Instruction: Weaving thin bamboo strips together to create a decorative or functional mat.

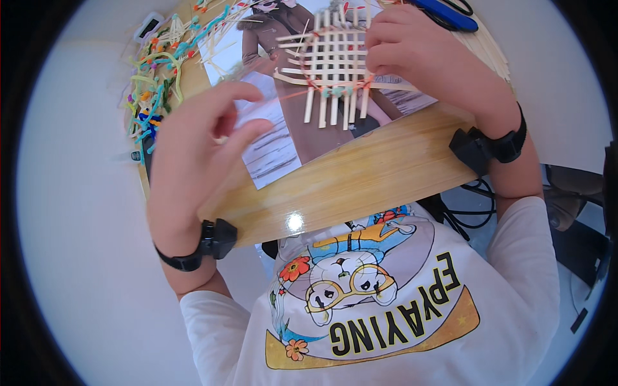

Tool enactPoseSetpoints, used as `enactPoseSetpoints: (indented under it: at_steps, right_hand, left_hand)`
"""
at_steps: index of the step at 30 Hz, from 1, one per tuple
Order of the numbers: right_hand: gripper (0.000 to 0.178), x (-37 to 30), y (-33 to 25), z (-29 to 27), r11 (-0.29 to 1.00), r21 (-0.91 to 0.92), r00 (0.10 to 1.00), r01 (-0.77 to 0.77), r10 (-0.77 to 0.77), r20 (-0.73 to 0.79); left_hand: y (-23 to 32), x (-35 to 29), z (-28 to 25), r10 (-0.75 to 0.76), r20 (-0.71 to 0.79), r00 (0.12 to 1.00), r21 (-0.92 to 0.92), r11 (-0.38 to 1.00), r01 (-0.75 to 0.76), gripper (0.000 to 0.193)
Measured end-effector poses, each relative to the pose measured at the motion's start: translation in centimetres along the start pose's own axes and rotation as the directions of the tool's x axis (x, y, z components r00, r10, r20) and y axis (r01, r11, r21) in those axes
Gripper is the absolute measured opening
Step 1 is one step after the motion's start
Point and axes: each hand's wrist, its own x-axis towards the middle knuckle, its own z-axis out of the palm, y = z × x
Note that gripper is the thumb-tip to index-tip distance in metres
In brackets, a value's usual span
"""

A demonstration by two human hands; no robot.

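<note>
A small lattice of pale flat strips (335, 56), woven crosswise, lies over a printed picture sheet. Red thread (295, 95) and light-green bits run along its rounded border. At the lattice's right edge, my right hand (409, 48) is closed on it with bent fingers. The red thread stretches left from the lattice toward my left hand (196, 145), blurred along its length. My left hand is lifted beside the sheet, thumb and forefinger apart in a C shape. Whether its curled rear fingers touch the thread, I cannot tell.
The picture sheet (273, 157) rests on a wooden table (360, 170). Colourful fuzzy stems and cords (154, 83) are heaped at the left edge, with loose thin strips (235, 29) nearby. A blue-handled tool (450, 14) lies at the far right, beside more pale strips (492, 55).
</note>
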Motion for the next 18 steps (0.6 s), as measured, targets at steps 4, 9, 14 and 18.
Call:
enactPoseSetpoints:
  at_steps: [4,9,14,18]
  right_hand:
    - [0.01,0.0,-0.8,-1.3,0.999,-0.004,0.998,-0.035,0.035,0.043]
    - [0.009,0.0,-0.8,-1.4,0.997,-0.052,0.997,-0.048,0.051,0.057]
    - [0.009,-0.4,0.6,-0.9,0.996,-0.022,0.995,-0.085,0.086,0.048]
    - [0.008,0.0,1.2,0.9,0.993,-0.114,0.994,-0.029,0.017,-0.11]
  left_hand:
    - [-3.0,-0.2,-3.6,-0.054,-0.161,0.986,0.172,0.982,0.082,0.024]
    - [-8.5,-0.3,-9.9,-0.107,-0.409,0.906,0.35,0.899,0.264,0.02]
    - [-8.5,-1.0,-14.5,-0.075,-0.653,0.754,0.202,0.942,0.269,0.028]
    - [-4.0,-3.9,-15.5,-0.205,-0.623,0.755,-0.244,0.968,0.062,0.029]
